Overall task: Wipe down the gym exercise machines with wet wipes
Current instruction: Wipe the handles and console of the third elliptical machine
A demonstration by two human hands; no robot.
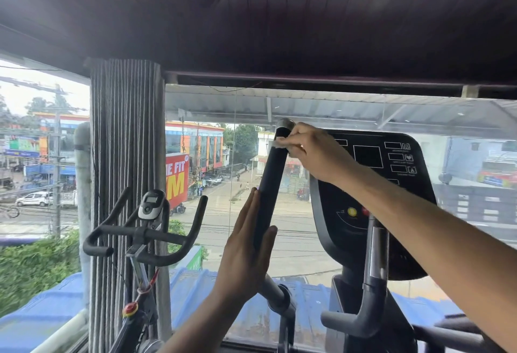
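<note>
A black padded handle bar (270, 184) of an elliptical machine rises steeply in the middle of the view, ending in a metal cap at the top. My right hand (313, 151) grips the bar just below that cap, with a white wet wipe (277, 144) pressed between the fingers and the bar. My left hand (246, 243) lies flat against the lower left side of the bar, fingers straight and pointing up. The machine's black console (372, 184) stands right behind my right forearm.
A spin bike with black handlebars (145, 235) and a small display stands at the left, in front of a gathered grey curtain (126, 170). A large glass window (223, 226) faces a street. A second grey handle (372, 282) of the elliptical stands at the lower right.
</note>
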